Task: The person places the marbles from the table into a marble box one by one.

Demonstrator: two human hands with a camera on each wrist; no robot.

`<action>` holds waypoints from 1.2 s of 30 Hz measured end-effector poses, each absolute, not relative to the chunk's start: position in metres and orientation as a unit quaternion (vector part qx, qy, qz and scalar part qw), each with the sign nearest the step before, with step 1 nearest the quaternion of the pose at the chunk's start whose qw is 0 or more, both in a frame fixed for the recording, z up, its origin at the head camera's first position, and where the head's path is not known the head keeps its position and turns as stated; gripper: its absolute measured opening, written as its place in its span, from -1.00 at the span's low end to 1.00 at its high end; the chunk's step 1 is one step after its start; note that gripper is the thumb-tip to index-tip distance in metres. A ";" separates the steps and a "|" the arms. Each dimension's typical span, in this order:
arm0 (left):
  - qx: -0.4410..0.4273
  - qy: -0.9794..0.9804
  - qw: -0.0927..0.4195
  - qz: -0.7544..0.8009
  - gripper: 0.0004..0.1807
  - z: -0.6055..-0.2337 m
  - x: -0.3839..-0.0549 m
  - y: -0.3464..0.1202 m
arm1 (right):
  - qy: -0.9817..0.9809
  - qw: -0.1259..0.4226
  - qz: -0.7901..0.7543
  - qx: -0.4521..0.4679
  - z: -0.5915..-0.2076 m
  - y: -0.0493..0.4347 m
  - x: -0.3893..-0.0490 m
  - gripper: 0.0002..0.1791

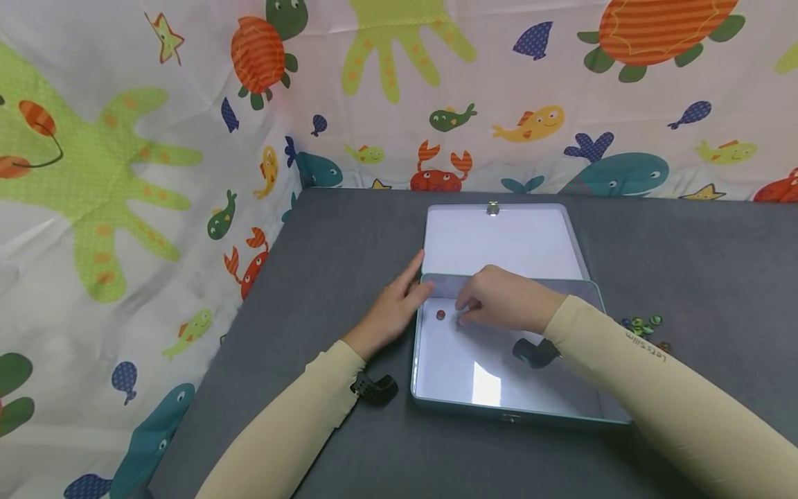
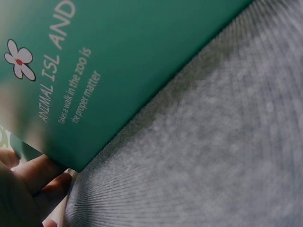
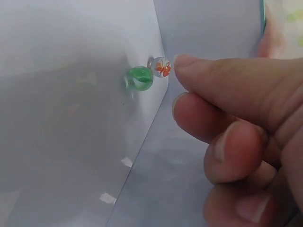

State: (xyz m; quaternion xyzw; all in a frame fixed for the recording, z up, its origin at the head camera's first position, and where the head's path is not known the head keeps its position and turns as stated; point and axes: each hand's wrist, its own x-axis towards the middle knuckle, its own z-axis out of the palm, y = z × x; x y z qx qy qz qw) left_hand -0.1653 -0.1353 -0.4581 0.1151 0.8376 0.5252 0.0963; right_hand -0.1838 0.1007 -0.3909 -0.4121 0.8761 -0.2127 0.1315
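A shallow box [image 1: 430, 378] with a white inside lies with its lid open; in the left wrist view its outer side [image 2: 123, 66] is green with white lettering. My left hand [image 1: 389, 312] holds its back left corner, thumb over the rim, fingers around the outside. Over the box floor, my right hand [image 1: 508, 299] has its fingers loosely bent, with nothing visible between thumb and forefinger. Just off those fingertips in the right wrist view are a clear marble with an orange swirl [image 3: 162, 67] and a green marble [image 3: 141, 78]. The head view shows one reddish marble [image 1: 440, 314].
Several marbles [image 1: 642, 326] lie on the grey cloth right of the box, beside my right sleeve. The raised lid [image 1: 499, 239] lies behind the box, with a metal clasp [image 1: 492, 208]. A printed curtain [image 1: 386, 125] closes off the back and left.
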 end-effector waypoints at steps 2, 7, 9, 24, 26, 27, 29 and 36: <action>0.113 0.837 0.099 0.526 -0.17 -0.458 -0.165 -0.135 | 0.875 0.130 -0.216 -0.413 -0.390 0.101 -0.184 -0.85; 0.107 0.837 0.102 0.527 -0.16 -0.459 -0.165 -0.136 | 0.874 0.130 -0.226 -0.409 -0.389 0.101 -0.184 -0.85; 0.105 0.838 0.101 0.525 -0.15 -0.460 -0.165 -0.136 | 0.874 0.129 -0.231 -0.406 -0.388 0.101 -0.184 -0.85; 0.104 0.840 0.106 0.521 -0.17 -0.454 -0.161 -0.132 | 0.879 0.088 -0.271 -0.382 -0.372 0.114 -0.182 -0.81; 0.103 0.840 0.110 0.521 -0.17 -0.455 -0.160 -0.132 | 0.879 0.075 -0.273 -0.385 -0.369 0.117 -0.181 -0.81; 0.103 0.839 0.112 0.522 -0.16 -0.455 -0.160 -0.132 | 0.880 0.069 -0.272 -0.384 -0.368 0.119 -0.180 -0.81; 0.102 0.837 0.115 0.525 -0.16 -0.456 -0.159 -0.132 | 0.881 0.058 -0.272 -0.382 -0.364 0.122 -0.179 -0.81; 0.114 0.835 0.095 0.530 -0.19 -0.458 -0.162 -0.134 | 0.899 0.047 -0.284 -0.330 -0.345 0.144 -0.177 -0.80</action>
